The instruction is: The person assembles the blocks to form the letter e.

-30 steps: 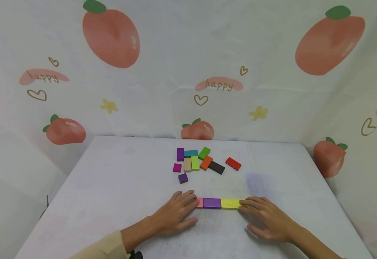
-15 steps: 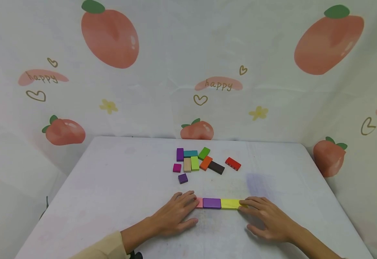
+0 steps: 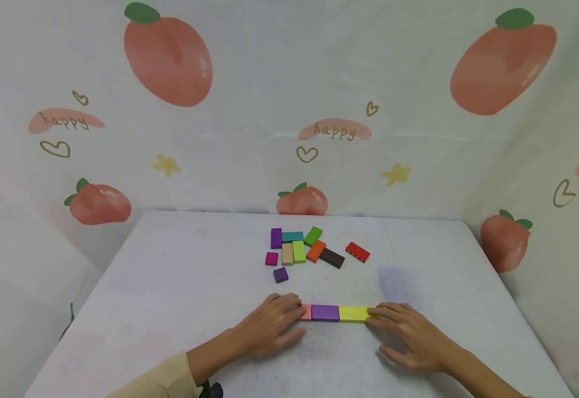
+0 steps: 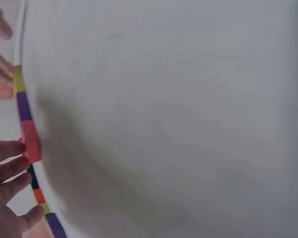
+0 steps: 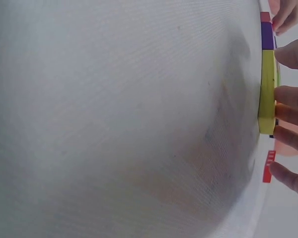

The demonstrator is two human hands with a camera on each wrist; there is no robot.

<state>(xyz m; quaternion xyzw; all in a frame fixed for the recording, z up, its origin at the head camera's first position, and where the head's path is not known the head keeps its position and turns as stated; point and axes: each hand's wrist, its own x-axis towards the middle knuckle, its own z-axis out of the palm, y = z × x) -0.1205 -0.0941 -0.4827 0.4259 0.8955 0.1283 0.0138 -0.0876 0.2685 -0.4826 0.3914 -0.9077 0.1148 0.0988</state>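
A pink block [image 3: 306, 313], a purple block [image 3: 325, 313] and a yellow block [image 3: 353, 314] lie end to end in a straight row on the white table. The fingertips of my left hand [image 3: 270, 325] rest on the pink block and cover its left part. At the other end, my right hand [image 3: 409, 338] touches the yellow block with its fingertips, hiding that block's right end. Both hands have their fingers loosely extended, thumbs apart from the row. In the right wrist view the yellow block [image 5: 267, 91] shows its full length beside the right fingers.
Behind the row lies a loose cluster of coloured blocks, including a teal block [image 3: 292, 236], an orange block [image 3: 316, 251] and a black block [image 3: 332, 257]. A red block with white dots [image 3: 357, 252] lies to its right. Nearest the left hand is a small dark purple block [image 3: 280, 275].
My left thumb and wrist have shifted slightly away from me. The right hand and the row of blocks hold their places; the head view has drifted a little.
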